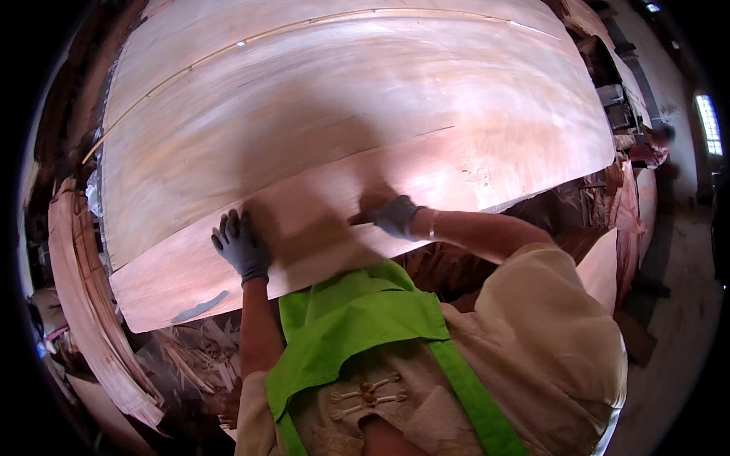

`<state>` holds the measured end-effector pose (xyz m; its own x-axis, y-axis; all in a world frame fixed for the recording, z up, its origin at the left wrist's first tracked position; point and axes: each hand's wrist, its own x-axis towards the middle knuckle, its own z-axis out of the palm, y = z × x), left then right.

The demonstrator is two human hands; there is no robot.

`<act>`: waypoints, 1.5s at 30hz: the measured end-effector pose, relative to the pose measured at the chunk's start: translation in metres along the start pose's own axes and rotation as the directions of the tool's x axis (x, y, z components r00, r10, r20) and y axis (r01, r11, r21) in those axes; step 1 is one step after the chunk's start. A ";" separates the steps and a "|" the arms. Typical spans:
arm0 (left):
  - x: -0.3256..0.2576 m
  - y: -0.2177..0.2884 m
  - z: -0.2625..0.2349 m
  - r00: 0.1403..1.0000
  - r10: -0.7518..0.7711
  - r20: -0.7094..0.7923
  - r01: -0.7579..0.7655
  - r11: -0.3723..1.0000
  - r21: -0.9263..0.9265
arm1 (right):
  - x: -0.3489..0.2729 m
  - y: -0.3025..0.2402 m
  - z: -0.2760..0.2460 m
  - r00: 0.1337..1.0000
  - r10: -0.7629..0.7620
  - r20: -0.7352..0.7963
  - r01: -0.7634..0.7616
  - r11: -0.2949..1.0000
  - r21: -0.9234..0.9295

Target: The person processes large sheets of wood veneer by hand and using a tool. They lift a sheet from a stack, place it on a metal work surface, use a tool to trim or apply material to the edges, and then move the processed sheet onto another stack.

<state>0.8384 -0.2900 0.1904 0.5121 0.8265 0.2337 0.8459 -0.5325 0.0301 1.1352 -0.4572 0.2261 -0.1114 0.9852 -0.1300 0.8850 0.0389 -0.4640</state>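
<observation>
A wide, pale wood veneer sheet point(426, 83) lies spread before me. Along its near side runs a pinker veneer strip point(163, 280), its far edge showing as a dark seam. On this strip, close to the seam, rests my left hand point(245, 247) in a grey glove, fingers apart and nothing in it. My right hand point(397, 217), also gloved in grey, is curled low over the strip farther right. Something small and dark juts from its left side, in shadow; its kind is unclear. A grey patch point(199, 307) marks the strip's near left part.
A long thin wooden stick point(304, 24) lies across the sheet's far part. Torn veneer scraps point(201, 353) lie below the near edge, and bent veneer sheets point(84, 289) stand at the left. At the far right are a walkway point(684, 304) and a window point(708, 124).
</observation>
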 end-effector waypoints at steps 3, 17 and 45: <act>-0.003 -0.006 0.011 1.000 0.009 -0.020 -0.009 1.000 0.001 | -0.021 0.038 -0.047 0.993 -0.100 0.065 0.110 0.979 -0.173; 0.003 0.003 0.013 0.994 0.027 -0.108 -0.027 1.000 0.007 | -0.081 0.244 -0.137 0.847 0.070 0.527 0.302 0.753 -0.585; 0.003 0.000 0.013 0.996 0.002 -0.091 -0.004 1.000 -0.016 | -0.230 0.262 -0.091 -0.070 0.846 -0.529 -0.218 0.505 0.835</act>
<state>0.8421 -0.2856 0.1781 0.4985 0.8053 0.3209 0.8414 -0.5385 0.0443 1.4334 -0.6583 0.2140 0.9954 0.0517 0.0806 0.0933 -0.3339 -0.9380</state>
